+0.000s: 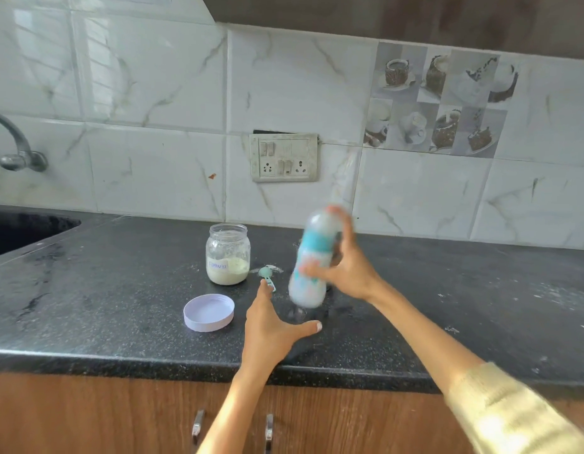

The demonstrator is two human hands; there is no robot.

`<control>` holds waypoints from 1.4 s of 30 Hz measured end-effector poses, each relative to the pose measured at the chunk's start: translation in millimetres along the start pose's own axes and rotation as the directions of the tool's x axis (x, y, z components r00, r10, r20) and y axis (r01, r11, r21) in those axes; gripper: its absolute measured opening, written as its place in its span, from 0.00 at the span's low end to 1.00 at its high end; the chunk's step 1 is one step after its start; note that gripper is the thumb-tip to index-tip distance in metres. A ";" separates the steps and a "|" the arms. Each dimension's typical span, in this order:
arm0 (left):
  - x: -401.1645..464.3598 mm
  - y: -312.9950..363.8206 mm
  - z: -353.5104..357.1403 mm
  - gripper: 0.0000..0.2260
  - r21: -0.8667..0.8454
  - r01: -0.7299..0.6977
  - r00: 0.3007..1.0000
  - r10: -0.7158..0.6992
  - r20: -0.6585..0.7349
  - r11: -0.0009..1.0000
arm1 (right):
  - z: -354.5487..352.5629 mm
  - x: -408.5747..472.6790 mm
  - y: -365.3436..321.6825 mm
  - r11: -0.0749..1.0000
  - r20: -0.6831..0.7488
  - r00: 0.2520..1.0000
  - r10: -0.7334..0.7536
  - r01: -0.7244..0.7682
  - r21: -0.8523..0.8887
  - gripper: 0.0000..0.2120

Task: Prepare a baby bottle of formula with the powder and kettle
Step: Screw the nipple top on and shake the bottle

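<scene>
Left hand [271, 326] spread flat on the desk [120, 306], just right of the lid [208, 312]. Beyond the lid: spoon [267, 276], open powder jar [227, 253]. Right of the jar, right hand [344, 267] gripping the blurred bottle [313, 257] above the desk. Likely mixing; jar uncapped, kettle unseen.

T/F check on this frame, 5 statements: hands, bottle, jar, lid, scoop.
1. The right hand grips the baby bottle. True.
2. The formula jar has its lid screwed on. False: it is open; the lid lies on the counter in front of it.
3. The left hand holds the scoop. False: its fingers are spread open; the scoop lies on the counter.
4. The jar holds pale powder. True.
5. The bottle stands on the counter. False: it is lifted and motion-blurred.
</scene>
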State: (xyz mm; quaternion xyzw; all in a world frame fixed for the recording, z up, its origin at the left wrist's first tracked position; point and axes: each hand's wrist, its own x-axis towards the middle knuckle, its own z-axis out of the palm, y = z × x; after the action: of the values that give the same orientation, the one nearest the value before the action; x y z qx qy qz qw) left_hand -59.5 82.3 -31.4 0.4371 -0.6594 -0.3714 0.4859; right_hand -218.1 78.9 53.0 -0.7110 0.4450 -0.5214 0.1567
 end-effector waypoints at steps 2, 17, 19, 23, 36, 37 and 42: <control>-0.2 -1.5 0.2 0.53 -0.005 -0.003 1.000 0.003 0.006 1.000 | 4.6 -2.9 -1.7 0.997 0.075 0.997 -0.010 0.015 -0.069 0.44; 1.4 -0.2 0.3 0.50 0.047 0.004 1.000 -0.004 0.010 0.999 | -5.2 5.5 -1.3 0.998 -0.119 0.992 -0.030 0.036 0.053 0.41; 1.3 -0.6 1.3 0.50 0.043 0.008 1.000 -0.008 0.008 0.999 | -6.0 5.0 -0.3 0.995 -0.145 0.989 -0.017 0.032 0.100 0.41; 1.9 -0.6 1.4 0.50 0.048 0.014 1.000 -0.014 0.008 0.999 | -3.9 3.6 0.5 0.999 -0.053 0.998 -0.014 0.016 0.037 0.39; 1.1 -1.3 1.3 0.49 0.046 -0.005 1.000 0.005 0.005 0.999 | 8.9 -2.7 8.8 0.990 -0.096 0.995 0.001 0.012 0.142 0.40; 1.0 -1.5 1.6 0.49 0.045 -0.007 1.000 0.006 0.007 0.999 | 8.7 -2.7 7.3 0.987 -0.101 0.995 0.006 0.011 0.159 0.41; 0.7 -0.7 1.3 0.49 0.026 -0.002 1.000 0.002 0.018 1.000 | 1.5 3.0 4.9 0.993 -0.117 0.993 -0.010 0.024 0.117 0.40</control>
State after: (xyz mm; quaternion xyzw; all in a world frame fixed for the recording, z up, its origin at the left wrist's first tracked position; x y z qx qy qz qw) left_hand -60.7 81.5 -32.2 0.4394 -0.6691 -0.3661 0.4747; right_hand -218.9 73.5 50.8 -0.6728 0.4157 -0.5887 0.1676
